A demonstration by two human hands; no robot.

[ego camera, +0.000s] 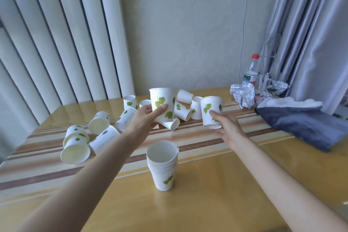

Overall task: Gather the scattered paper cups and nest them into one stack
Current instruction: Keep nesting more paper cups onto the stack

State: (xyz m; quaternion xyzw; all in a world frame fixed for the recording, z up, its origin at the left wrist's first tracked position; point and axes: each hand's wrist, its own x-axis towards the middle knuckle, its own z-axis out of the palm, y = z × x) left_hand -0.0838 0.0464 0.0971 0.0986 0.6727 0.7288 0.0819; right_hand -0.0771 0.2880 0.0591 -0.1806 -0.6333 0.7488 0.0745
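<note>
White paper cups with green leaf prints lie scattered across the striped table (216,199). My left hand (145,118) grips one upright cup (162,103) above the pile. My right hand (226,128) holds a second upright cup (211,111) just to the right of it. A nested stack of several cups (162,165) stands upright near the table's front, between my forearms. Several cups (79,141) lie tipped on their sides at the left. More cups (185,109) are heaped behind the two held ones.
A folded dark blue cloth (305,124) lies at the right of the table. Crumpled foil (243,96), a red-capped bottle (251,73) and small items sit at the back right by a curtain. Vertical blinds hang at the left, a wall behind.
</note>
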